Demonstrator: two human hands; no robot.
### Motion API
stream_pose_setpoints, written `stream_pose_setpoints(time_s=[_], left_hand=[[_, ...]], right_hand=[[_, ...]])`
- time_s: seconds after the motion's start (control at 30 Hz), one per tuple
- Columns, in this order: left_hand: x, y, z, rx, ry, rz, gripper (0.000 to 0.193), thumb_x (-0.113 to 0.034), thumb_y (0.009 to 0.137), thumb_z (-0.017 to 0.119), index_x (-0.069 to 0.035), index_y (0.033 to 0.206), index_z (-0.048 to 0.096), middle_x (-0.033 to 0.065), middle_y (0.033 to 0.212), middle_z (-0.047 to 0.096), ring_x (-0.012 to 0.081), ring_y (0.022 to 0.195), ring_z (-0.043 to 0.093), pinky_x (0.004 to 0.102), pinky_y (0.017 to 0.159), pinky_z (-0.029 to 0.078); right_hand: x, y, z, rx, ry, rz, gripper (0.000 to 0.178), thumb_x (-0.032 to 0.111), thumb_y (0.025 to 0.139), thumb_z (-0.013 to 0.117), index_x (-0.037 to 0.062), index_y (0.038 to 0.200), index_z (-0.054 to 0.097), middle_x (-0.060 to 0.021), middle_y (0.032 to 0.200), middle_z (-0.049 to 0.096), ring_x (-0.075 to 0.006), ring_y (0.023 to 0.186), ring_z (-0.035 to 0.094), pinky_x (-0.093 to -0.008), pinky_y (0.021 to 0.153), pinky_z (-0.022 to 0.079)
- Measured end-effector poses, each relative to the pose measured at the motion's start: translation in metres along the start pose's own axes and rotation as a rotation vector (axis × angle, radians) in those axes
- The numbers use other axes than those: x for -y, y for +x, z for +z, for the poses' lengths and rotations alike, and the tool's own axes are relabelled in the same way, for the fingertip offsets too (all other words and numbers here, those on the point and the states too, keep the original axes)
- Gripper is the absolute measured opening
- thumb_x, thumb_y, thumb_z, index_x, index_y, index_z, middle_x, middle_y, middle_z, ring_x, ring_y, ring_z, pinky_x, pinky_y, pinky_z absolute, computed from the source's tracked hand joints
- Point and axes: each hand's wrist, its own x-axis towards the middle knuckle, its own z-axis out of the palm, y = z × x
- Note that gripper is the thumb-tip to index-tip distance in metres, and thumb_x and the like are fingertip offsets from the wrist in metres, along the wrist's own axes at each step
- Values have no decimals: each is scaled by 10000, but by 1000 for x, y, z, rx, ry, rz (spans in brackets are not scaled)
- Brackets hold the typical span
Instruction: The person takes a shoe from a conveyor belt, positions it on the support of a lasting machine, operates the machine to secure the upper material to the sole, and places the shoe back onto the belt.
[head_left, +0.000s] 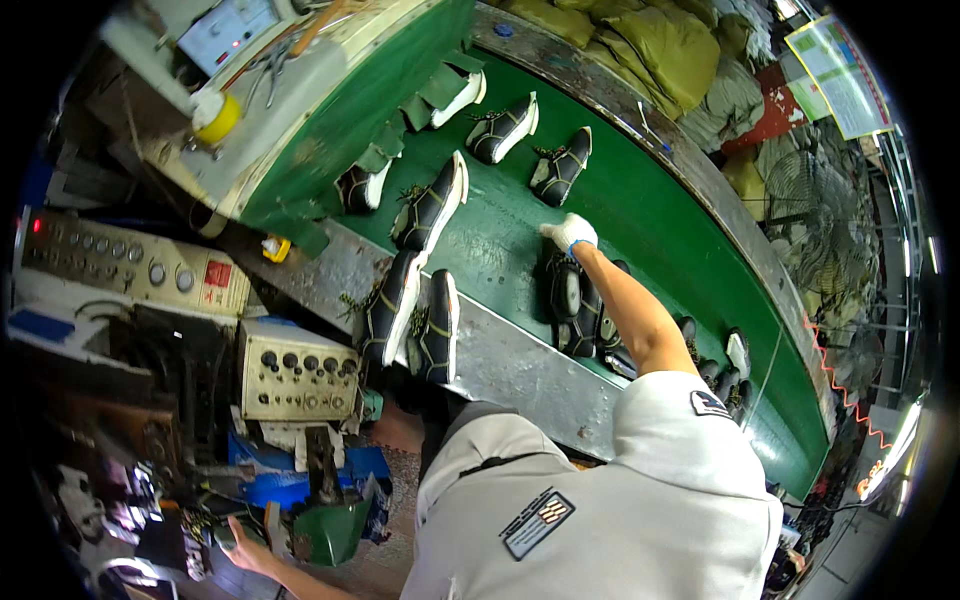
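Observation:
My right hand (570, 235), in a white glove with a blue cuff, is over the green belt, right at the upper end of a dark shoe (566, 290). Its fingers mostly curl out of sight, so whether it grips the shoe is hidden. More dark shoes (580, 335) lie under my forearm. At the lower left my bare left hand (245, 550) reaches to the machine, its thumb raised and its fingers bent round a dark piece I cannot make out. Black shoes with pale soles (435, 205) and yellow stitching sit left of my right hand; two more (437, 325) overlap the metal edge.
A metal ledge (510, 375) borders the belt's near side. Control boxes (300, 370) with knobs stand at left. Pliers (270, 70) and a yellow roll (215, 118) rest on the upper-left bench. Sacks (650, 50) and a fan (815, 220) are beyond the belt.

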Motion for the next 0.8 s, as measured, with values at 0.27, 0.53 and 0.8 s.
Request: stream_pose_setpoints(time_s=[0.27,0.53,0.8], left_hand=[[-7,-12,10,-6,160,5,352,-241,895,759,55,1083,729,116,996,737,180,824,654,339,768,547],[3,-29,5,31,292,-106,311,-235,903,745,45,1041,731,105,944,722,173,774,628,339,711,530],[49,-50,-56,42,313,-203,276,-228,912,732,34,998,733,93,891,706,166,724,601,340,653,514]], right_hand=[[-33,143,23,-217,420,323,806,613,727,779,-56,1164,678,-284,1210,679,-398,1168,649,-419,986,504],[-49,249,61,-440,941,335,482,253,760,869,-14,1123,698,-149,1059,736,-231,912,702,-369,831,547],[-8,82,41,481,2025,-116,436,147,958,669,-5,1350,553,-147,1234,676,-307,1115,660,-466,1009,529]])
